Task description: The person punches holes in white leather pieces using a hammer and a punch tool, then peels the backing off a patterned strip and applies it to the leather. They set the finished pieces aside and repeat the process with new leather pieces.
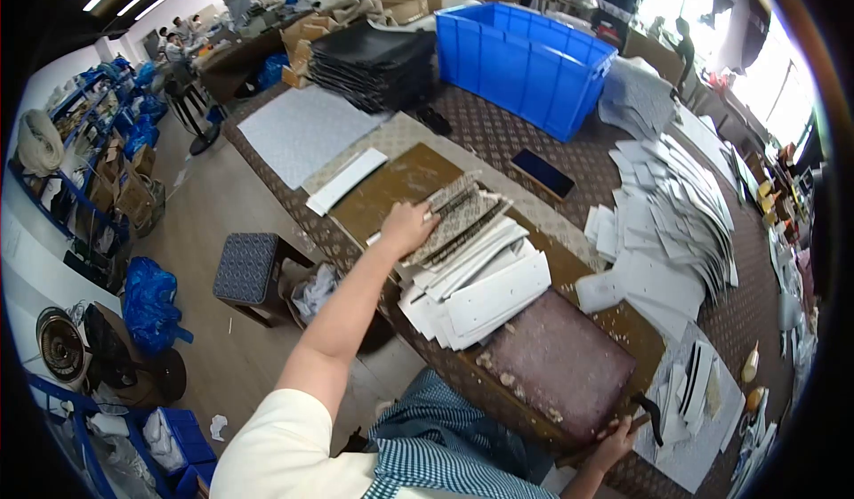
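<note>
My left hand [407, 229] reaches over the work table, its fingers closed on the left edge of a stack of patterned strips [463, 219]. Just below these lies a fanned pile of white pieces [498, 299] with small holes. My right hand [614, 443] is at the table's front edge, wrapped round the handle of a tool with a dark curved head [652, 417]. Beside it is a worn reddish-brown block [560, 361]. One white strip [347, 181] lies on the brown board [387, 198], left of the patterned strips.
A blue crate [525, 68], a black stack [372, 65] and a phone [543, 173] are farther back. White sheets [672, 205] spread on the right, near more cut pieces [694, 392]. A stool [249, 266] stands left of the table. Several people are far off.
</note>
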{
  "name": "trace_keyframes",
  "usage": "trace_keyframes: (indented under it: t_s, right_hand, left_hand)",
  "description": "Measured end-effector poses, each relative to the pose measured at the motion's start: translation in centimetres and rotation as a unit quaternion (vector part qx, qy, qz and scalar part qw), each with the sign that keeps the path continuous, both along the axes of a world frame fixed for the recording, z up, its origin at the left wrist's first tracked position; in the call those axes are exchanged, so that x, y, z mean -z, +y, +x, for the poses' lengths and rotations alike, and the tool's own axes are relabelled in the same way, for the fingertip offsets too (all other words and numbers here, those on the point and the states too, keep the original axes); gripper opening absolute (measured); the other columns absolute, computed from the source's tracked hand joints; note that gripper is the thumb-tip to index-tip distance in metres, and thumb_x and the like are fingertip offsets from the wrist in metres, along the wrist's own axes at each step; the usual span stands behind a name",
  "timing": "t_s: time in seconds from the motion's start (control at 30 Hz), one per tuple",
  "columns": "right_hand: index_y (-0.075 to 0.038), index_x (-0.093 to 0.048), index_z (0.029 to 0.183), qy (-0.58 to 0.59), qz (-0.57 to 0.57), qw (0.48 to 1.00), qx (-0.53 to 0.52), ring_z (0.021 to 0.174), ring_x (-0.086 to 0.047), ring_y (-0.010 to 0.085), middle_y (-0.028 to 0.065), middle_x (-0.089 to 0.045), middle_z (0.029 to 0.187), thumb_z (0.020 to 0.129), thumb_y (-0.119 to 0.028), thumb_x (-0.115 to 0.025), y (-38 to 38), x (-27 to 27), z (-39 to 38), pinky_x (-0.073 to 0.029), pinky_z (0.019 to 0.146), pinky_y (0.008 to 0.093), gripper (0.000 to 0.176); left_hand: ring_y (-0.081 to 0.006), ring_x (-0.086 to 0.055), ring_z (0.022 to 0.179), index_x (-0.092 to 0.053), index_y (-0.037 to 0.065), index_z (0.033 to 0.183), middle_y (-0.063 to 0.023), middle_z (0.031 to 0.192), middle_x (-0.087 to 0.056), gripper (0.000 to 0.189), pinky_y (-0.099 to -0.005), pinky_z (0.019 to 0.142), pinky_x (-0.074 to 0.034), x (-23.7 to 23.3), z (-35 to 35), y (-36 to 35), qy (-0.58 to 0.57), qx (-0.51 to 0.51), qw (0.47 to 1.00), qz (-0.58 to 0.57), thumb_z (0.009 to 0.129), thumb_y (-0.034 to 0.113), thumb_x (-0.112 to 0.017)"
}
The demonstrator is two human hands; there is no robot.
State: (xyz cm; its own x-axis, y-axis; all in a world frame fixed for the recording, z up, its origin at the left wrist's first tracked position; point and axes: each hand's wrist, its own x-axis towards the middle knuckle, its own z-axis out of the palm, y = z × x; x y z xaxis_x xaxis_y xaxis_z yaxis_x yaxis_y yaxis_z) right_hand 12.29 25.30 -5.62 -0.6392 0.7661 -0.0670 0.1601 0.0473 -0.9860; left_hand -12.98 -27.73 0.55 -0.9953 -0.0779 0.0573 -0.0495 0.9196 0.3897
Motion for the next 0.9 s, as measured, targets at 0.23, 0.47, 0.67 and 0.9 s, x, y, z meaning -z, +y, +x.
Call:
trace_keyframes:
  t_s: [0.23,0.47,0.67,0.9]
  right_hand:
    - [-0.005,-0.049,0.099,0.037,-0.064,0.997,-0.022,0.046,-0.045,0.0085,0.0022,-0.054,0.072,0.103,-0.023,-0.052,-0.4,-0.7,0.3,-0.04,0.041,0.0245,0.019]
    - [-0.006,-0.05,0.1,0.062,-0.089,0.994,-0.013,0.045,-0.045,0.0085,0.0017,-0.054,0.07,0.103,-0.021,-0.051,-1.7,-2.1,0.1,-0.04,0.041,0.0245,0.015]
    - [-0.004,-0.053,0.1,0.053,-0.101,0.994,-0.003,0.044,-0.046,0.0099,0.0036,-0.056,0.07,0.101,-0.017,-0.053,-1.8,-2.2,0.1,-0.039,0.04,0.0248,0.013]
    - [-0.003,-0.052,0.096,0.073,-0.098,0.992,-0.01,0.043,-0.048,0.01,0.0048,-0.057,0.069,0.102,-0.018,-0.054,-1.8,-2.0,0.1,-0.04,0.037,0.0235,0.016]
  left_hand:
    - [-0.0427,-0.063,0.092,-0.064,0.005,0.104,-0.0235,0.096,-0.068,0.045,-0.0521,0.079,-0.049,-0.8,-0.3,-0.8,0.046,0.038,0.998,0.001,0.093,0.047,-0.054]
    - [-0.0409,-0.06,0.074,-0.063,0.002,0.084,-0.0216,0.075,-0.063,0.042,-0.0476,0.067,-0.044,-2.0,-0.6,-2.8,0.103,-0.045,0.989,0.096,0.093,0.043,-0.058]
    - [-0.0064,-0.041,0.062,-0.07,0.001,0.098,0.006,0.067,-0.052,0.036,-0.0264,0.056,-0.036,-6.6,2.6,3.8,0.167,0.035,0.936,0.307,0.096,0.037,-0.066]
    - [-0.008,-0.058,0.072,-0.071,0.001,0.104,-0.0017,0.081,-0.067,0.027,-0.0249,0.064,-0.046,-8.0,7.0,17.7,-0.13,0.325,0.881,0.318,0.09,0.024,-0.071]
